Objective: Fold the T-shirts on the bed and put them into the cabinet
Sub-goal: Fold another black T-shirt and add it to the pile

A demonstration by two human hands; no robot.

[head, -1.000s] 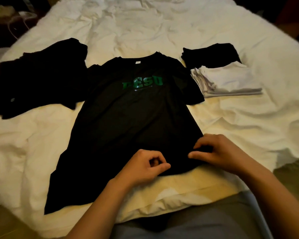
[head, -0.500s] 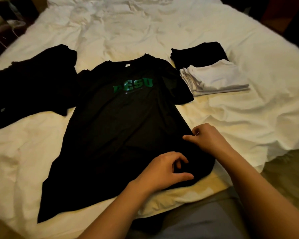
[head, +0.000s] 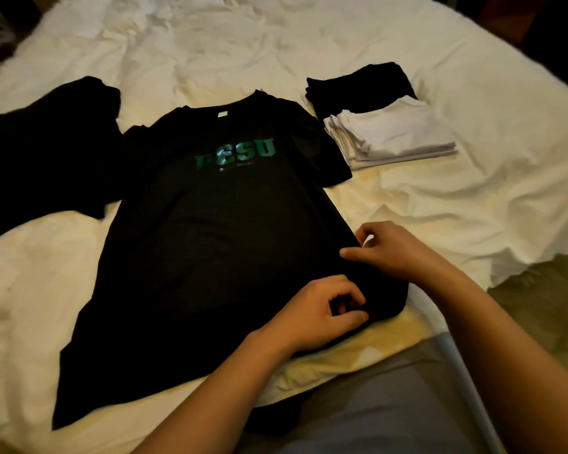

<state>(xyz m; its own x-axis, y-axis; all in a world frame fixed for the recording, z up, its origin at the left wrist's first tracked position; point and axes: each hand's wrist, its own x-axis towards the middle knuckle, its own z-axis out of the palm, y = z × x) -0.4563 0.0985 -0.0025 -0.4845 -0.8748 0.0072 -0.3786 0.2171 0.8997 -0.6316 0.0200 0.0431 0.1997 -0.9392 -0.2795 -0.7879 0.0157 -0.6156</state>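
Both hands, left hand (head: 322,311) and right hand (head: 395,249), pinch the black T-shirt (head: 210,231) hem near right; they should pull it flat before folding.

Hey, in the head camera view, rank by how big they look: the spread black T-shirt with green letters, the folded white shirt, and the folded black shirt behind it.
1. Spread black T-shirt with green letters
2. Folded white shirt
3. Folded black shirt, partly hidden by the white one and farther away, so unsure.
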